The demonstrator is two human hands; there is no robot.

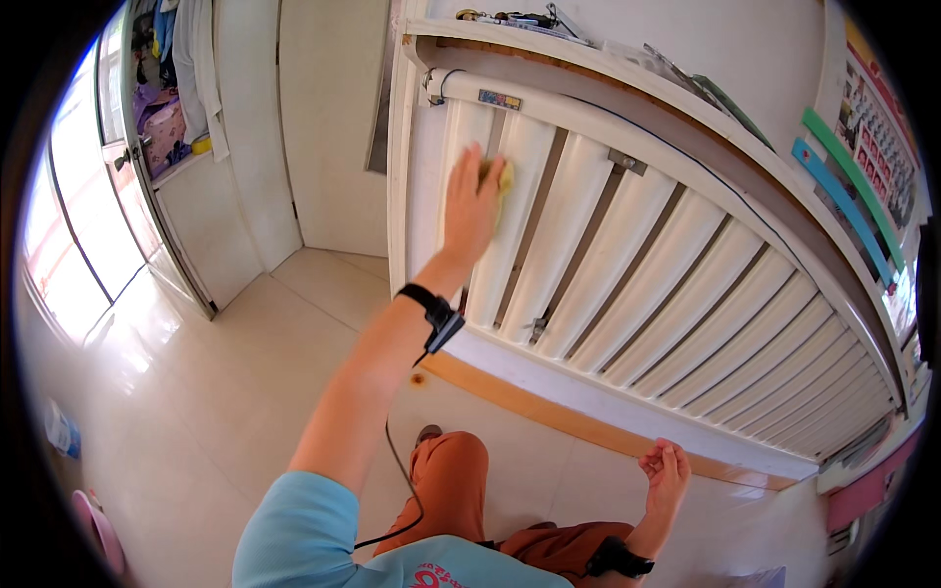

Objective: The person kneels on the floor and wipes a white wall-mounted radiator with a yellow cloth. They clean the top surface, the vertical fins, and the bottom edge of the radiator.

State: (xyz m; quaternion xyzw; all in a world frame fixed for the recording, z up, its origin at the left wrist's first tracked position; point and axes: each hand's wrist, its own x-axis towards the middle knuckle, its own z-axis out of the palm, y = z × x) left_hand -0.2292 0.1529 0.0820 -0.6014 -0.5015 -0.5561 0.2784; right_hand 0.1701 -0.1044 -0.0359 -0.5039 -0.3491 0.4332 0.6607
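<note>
My left hand (470, 209) is pressed against the upper left slats of a white slatted radiator (588, 198), with a yellow cloth or sponge (507, 180) under its palm and fingers. Most of the yellow piece is hidden by the hand. Low at the right, my right hand (665, 470) hangs in front of the radiator's base, apart from it, its fingers loosely curled together with nothing visible in them. A dark band is on each wrist.
Above the radiator runs a white shelf (500, 35) holding pens, keys and tools. Blue and green strips (838, 206) lie at the right. An open glazed door (121, 158) and a cabinet with clothes are at the left. A pink basin (99, 529) stands on the floor, lower left. A cable hangs by my left arm.
</note>
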